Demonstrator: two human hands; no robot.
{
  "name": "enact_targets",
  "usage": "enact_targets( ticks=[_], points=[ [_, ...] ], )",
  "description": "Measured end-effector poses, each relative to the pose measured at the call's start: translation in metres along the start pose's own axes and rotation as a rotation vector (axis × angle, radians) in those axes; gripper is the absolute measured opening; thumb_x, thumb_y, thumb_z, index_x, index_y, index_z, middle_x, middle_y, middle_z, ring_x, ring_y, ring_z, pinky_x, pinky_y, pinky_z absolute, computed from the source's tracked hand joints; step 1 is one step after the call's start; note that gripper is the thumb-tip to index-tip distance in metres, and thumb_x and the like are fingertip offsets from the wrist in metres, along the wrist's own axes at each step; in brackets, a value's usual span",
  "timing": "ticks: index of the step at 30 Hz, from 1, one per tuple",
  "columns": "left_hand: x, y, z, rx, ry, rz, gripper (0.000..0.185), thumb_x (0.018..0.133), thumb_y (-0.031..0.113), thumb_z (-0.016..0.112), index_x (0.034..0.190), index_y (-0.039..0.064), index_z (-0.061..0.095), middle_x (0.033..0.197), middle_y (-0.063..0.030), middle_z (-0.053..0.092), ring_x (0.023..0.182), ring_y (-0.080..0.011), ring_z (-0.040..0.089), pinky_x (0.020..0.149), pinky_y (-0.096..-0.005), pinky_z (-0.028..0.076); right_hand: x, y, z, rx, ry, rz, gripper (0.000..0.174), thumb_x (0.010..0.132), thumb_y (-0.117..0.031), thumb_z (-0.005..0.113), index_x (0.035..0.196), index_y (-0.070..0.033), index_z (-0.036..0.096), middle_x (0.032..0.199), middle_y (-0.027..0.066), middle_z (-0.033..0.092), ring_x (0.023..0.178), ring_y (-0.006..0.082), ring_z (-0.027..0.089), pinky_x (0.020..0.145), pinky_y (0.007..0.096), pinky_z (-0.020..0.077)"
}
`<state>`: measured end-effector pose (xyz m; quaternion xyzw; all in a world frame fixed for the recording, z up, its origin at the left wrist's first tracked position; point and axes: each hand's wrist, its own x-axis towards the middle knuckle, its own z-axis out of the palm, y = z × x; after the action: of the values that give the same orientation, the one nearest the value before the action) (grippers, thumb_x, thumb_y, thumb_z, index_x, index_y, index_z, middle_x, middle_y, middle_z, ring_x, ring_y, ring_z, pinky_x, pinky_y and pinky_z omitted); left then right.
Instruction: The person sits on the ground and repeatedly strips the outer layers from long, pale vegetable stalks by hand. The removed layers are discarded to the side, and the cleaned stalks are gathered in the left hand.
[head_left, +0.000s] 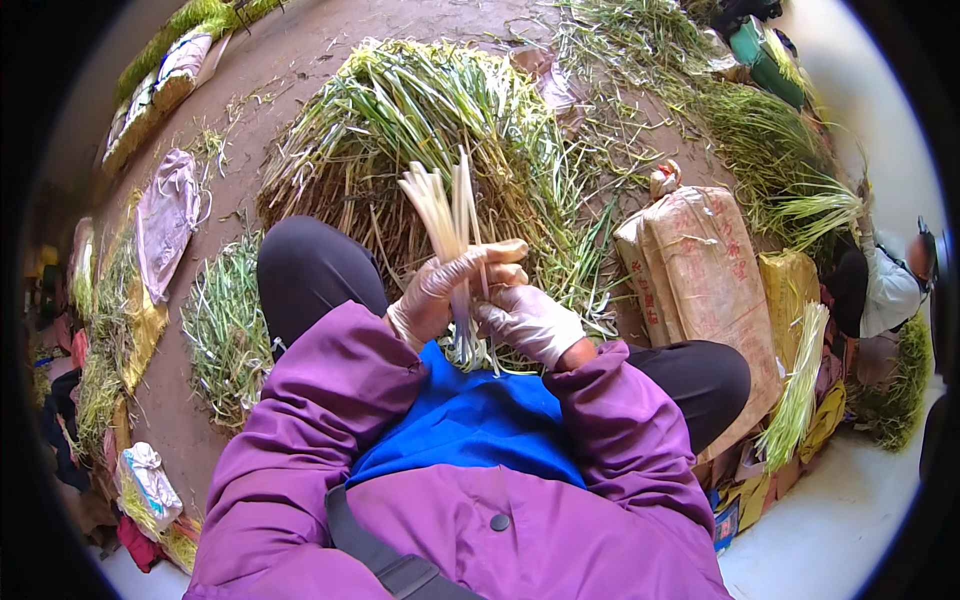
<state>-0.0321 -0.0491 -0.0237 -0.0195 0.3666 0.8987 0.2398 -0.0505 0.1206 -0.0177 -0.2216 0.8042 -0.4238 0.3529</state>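
My left hand (435, 296), in a thin whitish glove, is closed around a small bunch of pale peeled plant stalks (435, 210). Their cut-looking ends fan upward, and thin bluish-white ends hang below the fist. Against it, my right hand (532, 321), gloved too, pinches a single pale stalk (474, 210) at the bunch's right side. Just beyond both hands rises a big heap of long green leafy stalks (435, 112) with brownish lower ends. A blue cloth (465, 427) covers my lap beneath the hands, and shed strips lie at its upper edge.
To the right stands a bulky tan woven sack (705, 262) with red writing; a bundle of pale stalks (799, 382) leans beside it. Another person (892, 285) sits at far right. Green trimmings (229, 322) and a lilac sack (166, 221) lie on the left floor.
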Motion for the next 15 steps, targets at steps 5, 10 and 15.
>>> enact_targets(
  ticks=[5,10,15],
  points=[
    [0.004,-0.008,-0.009,0.025,0.019,-0.021,0.054,0.090,0.034,0.060,0.127,-0.005,0.051,0.112,-0.0156,0.062,0.098,-0.0201,0.062,0.088,-0.0335,0.049,0.004,0.004,0.001,0.101,0.001,-0.081,0.030,0.087,-0.027,0.056,0.108,-0.005,0.057,0.083,0.0149,0.064,0.073,0.0287,0.063,0.066,0.0367,0.0483],
    [0.009,0.004,-0.013,0.004,0.033,0.101,0.059,0.090,0.038,0.058,0.131,-0.003,0.046,0.092,-0.0044,0.063,0.080,-0.0211,0.060,0.083,-0.0372,0.047,-0.001,0.011,-0.026,0.116,0.000,0.014,0.039,0.090,-0.037,0.055,0.107,-0.003,0.061,0.090,0.0175,0.064,0.083,0.0303,0.062,0.074,0.0377,0.0468],
    [-0.001,0.004,-0.007,0.144,0.115,-0.189,0.043,0.089,0.037,0.060,0.115,0.002,0.063,0.057,0.0038,0.047,0.048,-0.0087,0.048,0.051,-0.0278,0.048,0.000,0.021,-0.045,0.386,0.244,-0.028,0.033,0.094,-0.027,0.056,0.113,0.000,0.059,0.095,0.0038,0.064,0.084,0.0104,0.057,0.077,0.0254,0.0461]
  ],
)
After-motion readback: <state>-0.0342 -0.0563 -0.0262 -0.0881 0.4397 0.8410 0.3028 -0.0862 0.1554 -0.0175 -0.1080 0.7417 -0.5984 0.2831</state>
